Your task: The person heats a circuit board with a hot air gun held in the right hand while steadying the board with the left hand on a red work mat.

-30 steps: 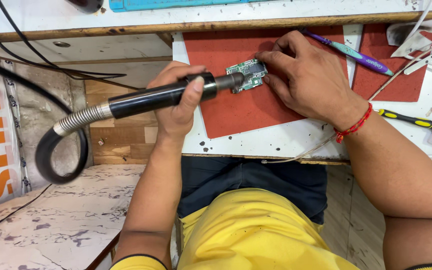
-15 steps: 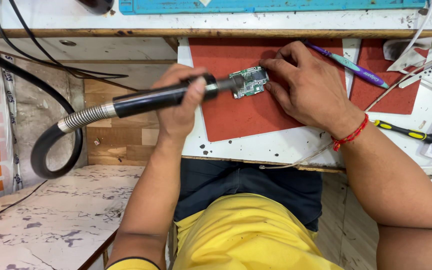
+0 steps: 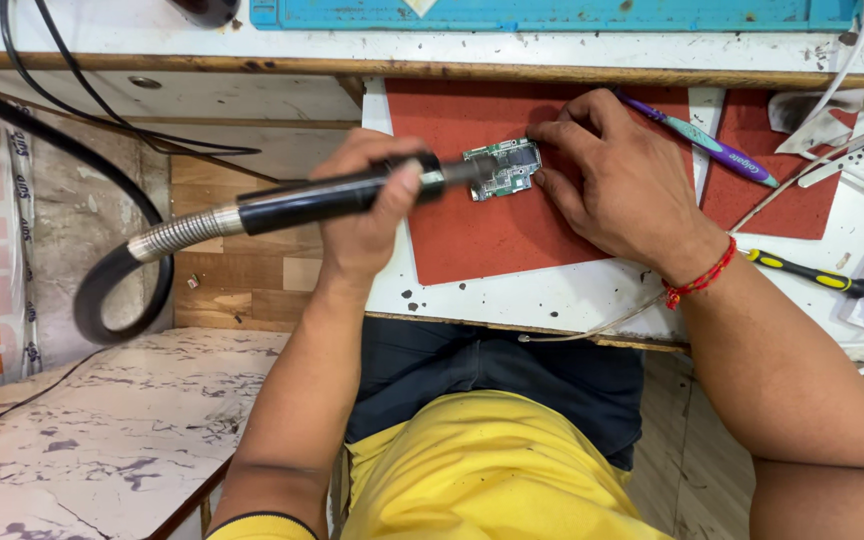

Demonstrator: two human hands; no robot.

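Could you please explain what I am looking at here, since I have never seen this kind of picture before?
The picture comes from a camera worn on a person's head, looking down at their own two hands and lap. The left hand grips a black handpiece on a flexible hose, its tip over a small green circuit board. The right hand holds that board down on a red mat. On the white bench also lie a purple toothbrush and a yellow-and-black screwdriver.
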